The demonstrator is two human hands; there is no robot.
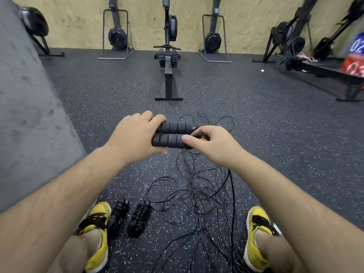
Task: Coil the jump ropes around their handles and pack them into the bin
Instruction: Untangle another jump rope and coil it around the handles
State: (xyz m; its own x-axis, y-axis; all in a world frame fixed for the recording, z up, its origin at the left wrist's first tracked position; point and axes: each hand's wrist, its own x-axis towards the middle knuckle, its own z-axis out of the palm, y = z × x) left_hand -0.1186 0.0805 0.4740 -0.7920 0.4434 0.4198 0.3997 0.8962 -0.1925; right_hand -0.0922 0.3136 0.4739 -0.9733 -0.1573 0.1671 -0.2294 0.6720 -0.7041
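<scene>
Left hand point(136, 133) grips two black handles point(173, 133) held side by side; right hand point(210, 143) pinches the cord point(201, 136) at their end, above loose cords point(199, 194) on the floor point(275, 134).

A gym; rowing machines point(168, 62) line a plywood wall point(149, 18) on speckled rubber flooring point(118, 91).

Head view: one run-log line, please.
left hand: grips both foam handles | right hand: pinches rope at handle end | floor: rope tangle, two coiled ropes | bin: not in view
</scene>
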